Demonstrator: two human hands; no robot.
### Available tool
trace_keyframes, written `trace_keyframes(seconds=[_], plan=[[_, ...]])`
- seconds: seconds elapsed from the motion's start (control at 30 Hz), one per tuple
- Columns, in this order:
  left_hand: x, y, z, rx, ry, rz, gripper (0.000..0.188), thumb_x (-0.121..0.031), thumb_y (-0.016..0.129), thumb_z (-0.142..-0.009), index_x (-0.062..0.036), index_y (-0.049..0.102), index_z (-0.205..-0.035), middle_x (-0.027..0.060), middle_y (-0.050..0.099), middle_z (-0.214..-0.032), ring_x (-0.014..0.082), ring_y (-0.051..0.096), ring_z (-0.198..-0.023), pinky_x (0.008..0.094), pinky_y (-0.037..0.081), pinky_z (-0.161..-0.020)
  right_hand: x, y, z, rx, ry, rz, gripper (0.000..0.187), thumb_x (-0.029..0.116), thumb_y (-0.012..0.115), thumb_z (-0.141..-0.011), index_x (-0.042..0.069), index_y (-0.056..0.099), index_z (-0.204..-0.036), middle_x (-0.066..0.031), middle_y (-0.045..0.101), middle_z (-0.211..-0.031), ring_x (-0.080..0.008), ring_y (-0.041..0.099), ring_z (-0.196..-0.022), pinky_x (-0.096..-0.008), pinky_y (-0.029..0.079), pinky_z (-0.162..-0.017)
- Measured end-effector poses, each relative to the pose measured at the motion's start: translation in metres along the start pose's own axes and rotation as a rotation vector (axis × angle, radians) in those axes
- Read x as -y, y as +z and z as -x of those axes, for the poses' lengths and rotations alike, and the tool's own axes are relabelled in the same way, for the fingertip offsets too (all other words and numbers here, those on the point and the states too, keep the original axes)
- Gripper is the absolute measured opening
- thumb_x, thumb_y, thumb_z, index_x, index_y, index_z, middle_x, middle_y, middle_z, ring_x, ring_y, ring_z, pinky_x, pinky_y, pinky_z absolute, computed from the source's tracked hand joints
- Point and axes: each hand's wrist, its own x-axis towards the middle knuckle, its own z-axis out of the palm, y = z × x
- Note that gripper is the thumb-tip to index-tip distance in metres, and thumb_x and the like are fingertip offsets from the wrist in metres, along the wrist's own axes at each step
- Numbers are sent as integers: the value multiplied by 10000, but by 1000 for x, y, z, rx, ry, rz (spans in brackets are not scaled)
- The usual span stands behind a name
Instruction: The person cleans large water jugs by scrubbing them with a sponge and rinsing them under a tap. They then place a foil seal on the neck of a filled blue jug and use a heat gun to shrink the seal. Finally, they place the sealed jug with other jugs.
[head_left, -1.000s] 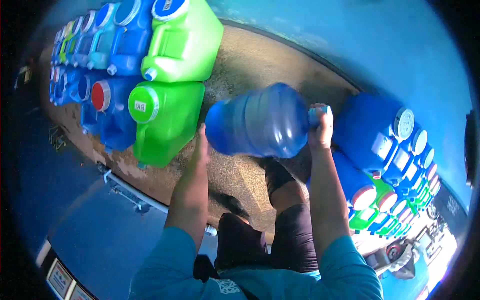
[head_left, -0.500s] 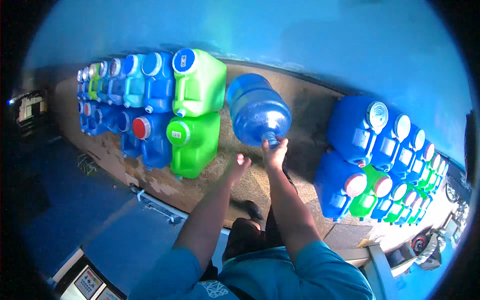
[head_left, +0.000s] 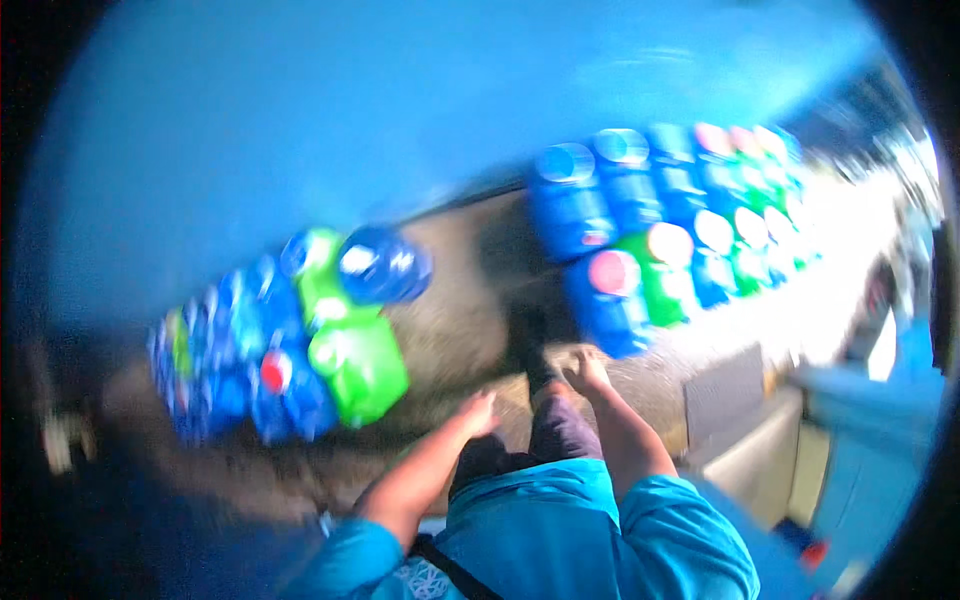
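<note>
No text, label, number or sign can be read. Blur smears the surfaces of the bright green plastic jug (head_left: 372, 375) and the blue plastic jug with a round pink cap (head_left: 612, 318), and the white geometric print (head_left: 425, 578) on the teal short-sleeved shirt (head_left: 550, 535) shows no legible lettering.

A blue wall (head_left: 350, 120) fills the upper part of the view, with a dark strip (head_left: 465, 203) along its foot. The brown floor (head_left: 450, 335) looks stained and partly shadowed. Strong light (head_left: 850, 230) at the right bleaches the floor there almost white. A grey panel (head_left: 722, 392) lies beside a cream block (head_left: 745, 462), near a pale blue surface (head_left: 875, 430). The lower left is dark blue and blurred.
</note>
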Motion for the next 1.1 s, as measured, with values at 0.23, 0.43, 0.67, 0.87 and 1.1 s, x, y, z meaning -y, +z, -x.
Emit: trace_keyframes(seconds=[0.23, 0.43, 0.67, 0.87, 1.1], plan=[[-195, -15, 15, 127, 166, -531, 658, -454, 627, -875, -81, 474, -1395, 185, 536, -1379, 350, 524, -1267, 461, 437, -1047, -297, -199, 268, -162, 833, -147, 450, 434, 720, -786, 18, 738, -958, -169, 724, -975, -284, 701, -915, -396, 550, -833], [-430, 20, -95, 144, 394, -1021, 661, -477, 632, -854, -70, 508, -1359, 204, 591, -1312, 342, 574, -1214, 465, 468, -1001, -453, -272, 377, -563, 831, -390, 524, 398, 774, -775, 82, 663, -1179, -150, 682, -1183, -311, 641, -1116, -407, 501, -965], [-752, 170, -150, 304, 848, -1036, 642, -447, 657, -853, -15, 536, -1312, 236, 616, -1257, 379, 601, -1153, 457, 486, -974, -574, -240, 480, -236, 1177, -544, 532, 381, 758, -786, 93, 668, -1225, -150, 650, -1257, -316, 621, -1165, -441, 494, -982], [-989, 303, -157, 539, 1010, -1064, 678, -472, 656, -880, -16, 492, -1354, 221, 637, -1242, 366, 616, -1148, 420, 475, -996, -680, -232, 498, -537, 1033, -731, 485, 402, 725, -775, 36, 716, -1093, -184, 712, -1074, -316, 674, -1029, -405, 523, -910], [-1189, 496, -156, 604, 1213, -1128, 616, -382, 646, -879, -7, 498, -1344, 223, 649, -1215, 367, 621, -1137, 424, 491, -971, -771, -264, 563, -795, 1298, -1233, 390, 345, 699, -789, 68, 707, -1063, -186, 707, -1047, -306, 676, -996, -404, 530, -880]])
